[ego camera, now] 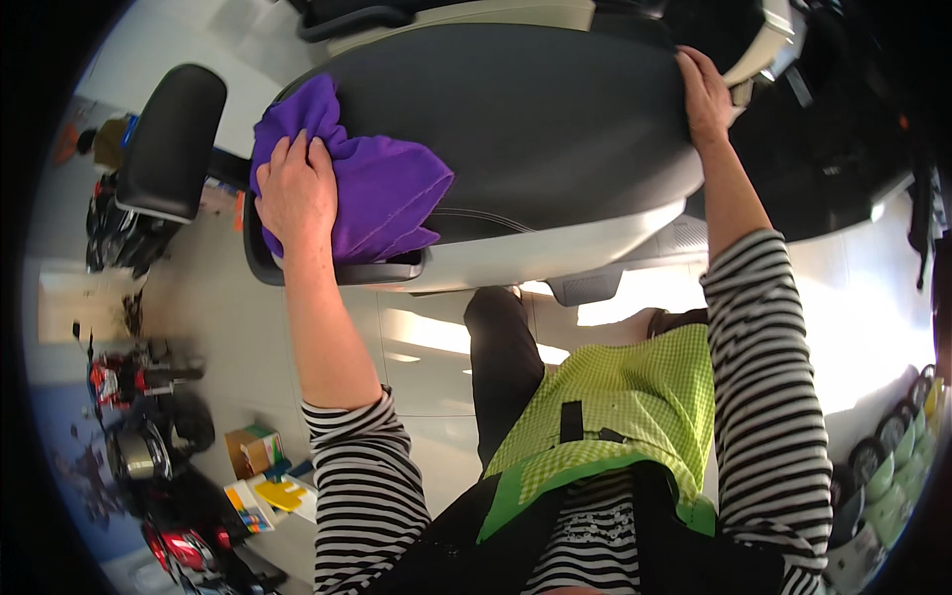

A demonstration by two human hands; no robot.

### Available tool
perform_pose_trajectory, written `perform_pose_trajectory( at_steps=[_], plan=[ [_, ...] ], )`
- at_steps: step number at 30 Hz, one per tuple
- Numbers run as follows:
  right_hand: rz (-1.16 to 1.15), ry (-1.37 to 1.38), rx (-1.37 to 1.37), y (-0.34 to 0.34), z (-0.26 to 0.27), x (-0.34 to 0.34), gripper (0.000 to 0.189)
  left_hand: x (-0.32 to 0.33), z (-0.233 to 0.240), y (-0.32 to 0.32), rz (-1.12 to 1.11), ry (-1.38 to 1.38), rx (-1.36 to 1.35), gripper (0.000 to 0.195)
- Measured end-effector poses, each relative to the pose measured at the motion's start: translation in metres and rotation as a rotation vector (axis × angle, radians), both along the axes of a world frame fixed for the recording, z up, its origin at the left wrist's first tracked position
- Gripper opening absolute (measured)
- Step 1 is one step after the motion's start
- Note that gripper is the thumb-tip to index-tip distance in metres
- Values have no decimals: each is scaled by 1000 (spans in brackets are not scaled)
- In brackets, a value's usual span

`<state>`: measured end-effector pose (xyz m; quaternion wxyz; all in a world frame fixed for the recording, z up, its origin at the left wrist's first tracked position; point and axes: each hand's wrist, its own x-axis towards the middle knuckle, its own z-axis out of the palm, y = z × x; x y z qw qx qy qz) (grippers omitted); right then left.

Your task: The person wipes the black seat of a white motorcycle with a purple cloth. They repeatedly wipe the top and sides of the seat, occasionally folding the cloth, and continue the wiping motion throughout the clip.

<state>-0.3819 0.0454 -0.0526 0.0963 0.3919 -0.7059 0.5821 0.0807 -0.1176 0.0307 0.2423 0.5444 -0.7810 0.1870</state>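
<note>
A black scooter seat (pixel 520 126) with pale stitching along its near side stretches across the view in front of me. At its left end, my left hand (pixel 301 193) presses a bunched purple cloth (pixel 394 182) against the seat and the dark grab rail (pixel 394 273). Part of the cloth spreads loosely to the right of my fingers. My right hand (pixel 706 97) touches the narrow right end of the seat, its fingers close together at the edge; the thumb is hidden, so a firm grip cannot be made out. A padded black backrest (pixel 172 141) stands left of the seat.
Light body panels (pixel 550 256) and a footrest (pixel 587 286) sit below the seat. Several motorcycles (pixel 149 375) are parked at left. A cardboard box (pixel 253 450) and yellow glove (pixel 280 494) lie on the tiled floor. Wheels (pixel 866 460) line the lower right. A person (pixel 104 145) is at far left.
</note>
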Motion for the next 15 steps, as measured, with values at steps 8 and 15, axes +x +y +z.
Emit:
perform_pose_trajectory(
  at_steps=[8, 15],
  plan=[
    [432, -486, -39, 125, -31, 64, 50, -100, -14, 58, -308, -78, -110, 46],
    [319, -1044, 431, 331, -140, 195, 35, -225, -56, 50, -666, -48, -92, 22]
  ],
)
